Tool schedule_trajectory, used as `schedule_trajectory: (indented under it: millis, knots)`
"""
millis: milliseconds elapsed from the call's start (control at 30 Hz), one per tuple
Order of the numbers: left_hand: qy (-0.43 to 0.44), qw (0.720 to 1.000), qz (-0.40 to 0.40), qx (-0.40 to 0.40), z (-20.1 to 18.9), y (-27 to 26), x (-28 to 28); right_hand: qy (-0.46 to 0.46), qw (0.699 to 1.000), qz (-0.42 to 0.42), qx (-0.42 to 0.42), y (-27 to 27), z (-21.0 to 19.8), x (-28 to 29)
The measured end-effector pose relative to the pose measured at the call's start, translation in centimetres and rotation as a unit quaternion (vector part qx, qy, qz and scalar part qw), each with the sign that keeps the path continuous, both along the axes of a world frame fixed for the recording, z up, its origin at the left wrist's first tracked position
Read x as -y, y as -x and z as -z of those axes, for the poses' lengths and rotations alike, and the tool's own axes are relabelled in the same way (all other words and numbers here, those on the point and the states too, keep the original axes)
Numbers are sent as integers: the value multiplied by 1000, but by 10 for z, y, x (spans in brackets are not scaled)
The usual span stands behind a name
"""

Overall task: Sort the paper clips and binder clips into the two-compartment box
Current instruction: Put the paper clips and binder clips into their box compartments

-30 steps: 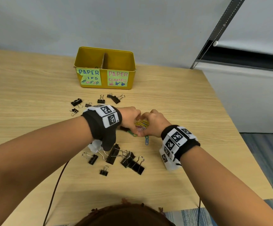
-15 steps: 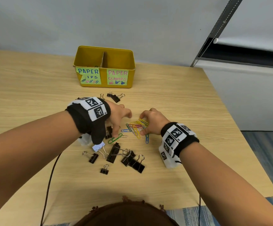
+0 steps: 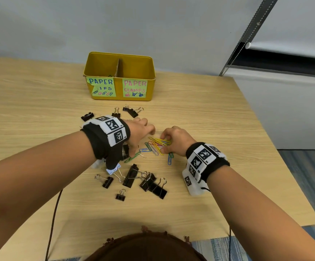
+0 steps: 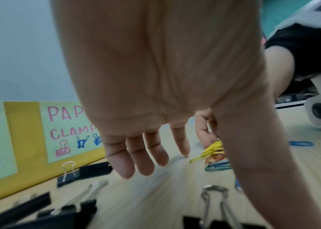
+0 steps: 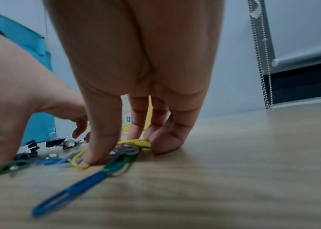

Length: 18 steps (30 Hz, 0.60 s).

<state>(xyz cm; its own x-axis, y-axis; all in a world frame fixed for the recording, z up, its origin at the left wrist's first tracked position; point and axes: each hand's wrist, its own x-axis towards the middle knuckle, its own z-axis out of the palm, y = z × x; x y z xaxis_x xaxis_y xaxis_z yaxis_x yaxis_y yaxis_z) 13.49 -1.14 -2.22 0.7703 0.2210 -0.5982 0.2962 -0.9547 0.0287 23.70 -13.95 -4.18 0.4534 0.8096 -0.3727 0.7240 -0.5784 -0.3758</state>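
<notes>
Head view shows both hands low over the wooden table (image 3: 40,102), meeting at a loose pile of coloured paper clips (image 3: 157,145). Most clips in the pile lie flat with their long axes running diagonally, from near-left to far-right. One blue paper clip (image 3: 169,159) lies apart at the near edge, its long axis pointing roughly toward the person. A green paper clip (image 3: 132,158) stretches out to the left, under the left thumb.

Right hand (image 3: 175,141) sits right on the pile: fingers curled down, thumb planted on a yellow clip (image 5: 80,162) and fingertips (image 5: 163,144) bunched against the far yellow ends, pinching the heap together. Left hand (image 3: 139,130) hovers just left of the pile, fingers (image 4: 136,156) relaxed and spread, holding nothing.

Black binder clips (image 3: 145,182) are scattered in a cluster near the person, below the left wrist, with more (image 3: 132,112) just in front of the yellow two-compartment box (image 3: 119,76). That box stands well beyond the hands, labels facing the person, paper clips on the left and paper clamps on the right. A few clips show in the left compartment.
</notes>
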Motion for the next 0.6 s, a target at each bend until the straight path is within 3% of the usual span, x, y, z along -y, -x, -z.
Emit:
schedule_trajectory:
  millis: [233,400,600]
  knots:
    - [17,999,-23,44,2,-2,-6,11,1000,3,13,12,2,-9]
    - [16,997,-30,76,6,-6,-5,20,996,-1,88,29,5,-19]
    - [23,992,-31,117,11,-11,-1,39,999,12,33,9,0,-14]
